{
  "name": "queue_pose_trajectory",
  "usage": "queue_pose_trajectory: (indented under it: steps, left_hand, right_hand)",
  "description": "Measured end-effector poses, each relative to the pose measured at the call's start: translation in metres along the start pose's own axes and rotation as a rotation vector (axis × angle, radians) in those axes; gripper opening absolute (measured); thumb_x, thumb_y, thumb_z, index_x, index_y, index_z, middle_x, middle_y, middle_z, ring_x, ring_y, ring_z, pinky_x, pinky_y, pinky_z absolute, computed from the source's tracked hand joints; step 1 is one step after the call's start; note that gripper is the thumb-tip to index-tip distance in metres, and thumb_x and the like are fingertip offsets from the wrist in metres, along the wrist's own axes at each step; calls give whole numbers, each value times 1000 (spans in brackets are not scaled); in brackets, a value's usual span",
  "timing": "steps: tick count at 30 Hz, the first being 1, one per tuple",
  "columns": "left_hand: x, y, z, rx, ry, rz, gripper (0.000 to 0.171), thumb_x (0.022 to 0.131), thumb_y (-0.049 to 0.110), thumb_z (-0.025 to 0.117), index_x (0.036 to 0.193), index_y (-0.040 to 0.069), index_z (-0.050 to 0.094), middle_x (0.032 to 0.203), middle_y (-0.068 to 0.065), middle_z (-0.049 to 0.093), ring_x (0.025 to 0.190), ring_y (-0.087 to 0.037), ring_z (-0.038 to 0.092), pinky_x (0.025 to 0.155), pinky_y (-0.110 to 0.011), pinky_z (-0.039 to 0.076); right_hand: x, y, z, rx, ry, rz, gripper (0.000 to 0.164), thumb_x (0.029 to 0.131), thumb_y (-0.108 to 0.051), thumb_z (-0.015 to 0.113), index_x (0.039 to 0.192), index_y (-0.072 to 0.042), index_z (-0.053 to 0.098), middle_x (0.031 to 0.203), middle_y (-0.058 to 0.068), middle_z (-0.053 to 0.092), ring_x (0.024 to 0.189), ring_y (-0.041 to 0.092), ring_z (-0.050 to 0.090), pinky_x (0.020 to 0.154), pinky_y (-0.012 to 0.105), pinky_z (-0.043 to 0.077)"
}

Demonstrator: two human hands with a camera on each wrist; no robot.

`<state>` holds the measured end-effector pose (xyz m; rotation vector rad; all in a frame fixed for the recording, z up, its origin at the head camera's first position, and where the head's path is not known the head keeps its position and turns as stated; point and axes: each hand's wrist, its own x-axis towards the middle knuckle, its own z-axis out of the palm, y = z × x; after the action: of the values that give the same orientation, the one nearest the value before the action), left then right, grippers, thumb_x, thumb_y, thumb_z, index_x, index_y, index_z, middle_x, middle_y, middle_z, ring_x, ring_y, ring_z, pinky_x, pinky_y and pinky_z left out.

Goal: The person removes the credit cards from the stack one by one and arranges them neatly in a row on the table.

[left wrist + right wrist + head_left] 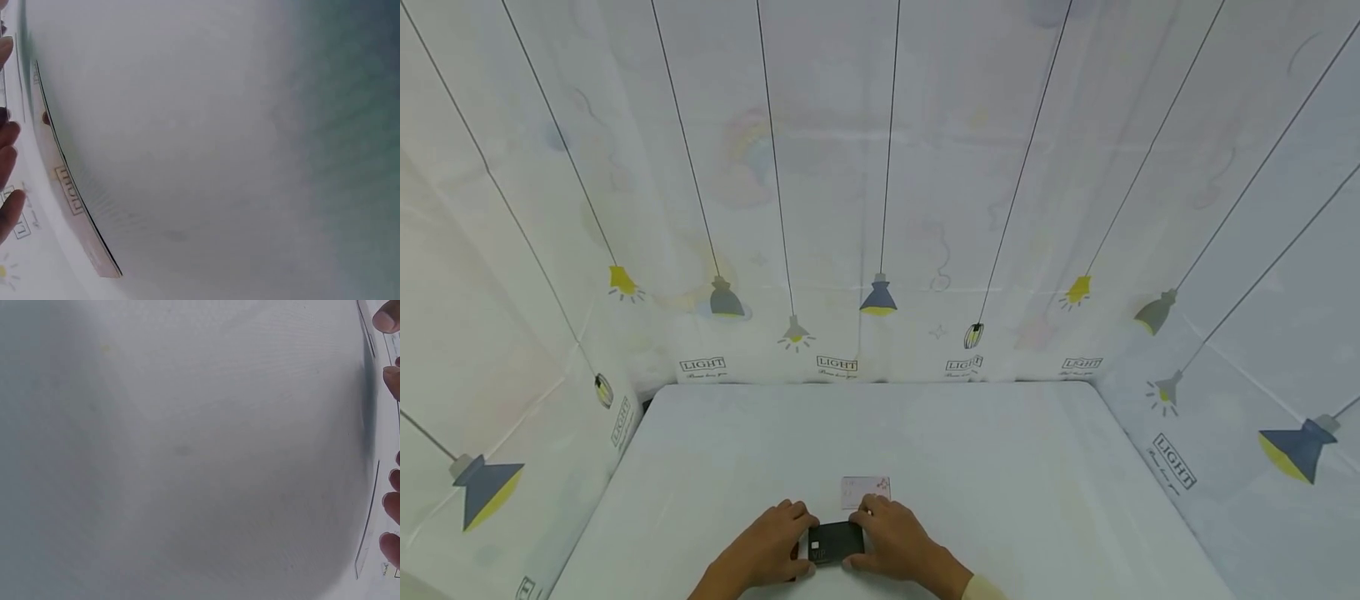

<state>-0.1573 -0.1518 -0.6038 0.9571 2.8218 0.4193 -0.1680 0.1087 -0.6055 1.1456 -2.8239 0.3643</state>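
Note:
A black card (842, 543) with a light chip square and the letters "VIP" lies between my two hands near the front of the white table. My left hand (773, 543) grips its left side, fingers at the far corner and thumb at the near one. On the other side my right hand (891, 540) holds the right edge in the same way. Just behind is a pale pink card (859, 489) with a floral mark, partly covered by the right fingers. Something dark reddish shows beside the left palm, too hidden to name. Both wrist views catch only fingertips at their edges.
The white tabletop (880, 433) stretches back to a pale cloth backdrop (850, 208) printed with hanging lamps and "LIGHT" labels. More of this cloth walls in the left and right sides. A thin, glossy pinkish strip (78, 206) lies near the left fingers in the left wrist view.

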Motion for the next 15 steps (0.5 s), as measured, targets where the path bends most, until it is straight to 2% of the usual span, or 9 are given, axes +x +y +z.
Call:
queue_pose_trajectory:
  steps: [6, 15]
  left_hand:
    - [0, -3, 3, 24, 6, 13, 54, 81, 53, 78, 122, 20, 65, 110, 9, 60, 95, -6, 51, 85, -33, 50]
    - [-1, 1, 0, 38, -7, 16, 55, 80, 54, 79, 121, 19, 66, 110, 8, 61, 96, -8, 53, 87, -34, 51]
  right_hand:
    - [-1, -1, 1, -2, 3, -4, 59, 81, -64, 73, 117, -17, 71, 102, -9, 57, 79, -2, 47, 66, 18, 45]
    - [-3, -1, 2, -2, -1, -8, 61, 80, -64, 73, 118, -16, 70, 103, -9, 56, 78, -1, 46, 66, 17, 43]
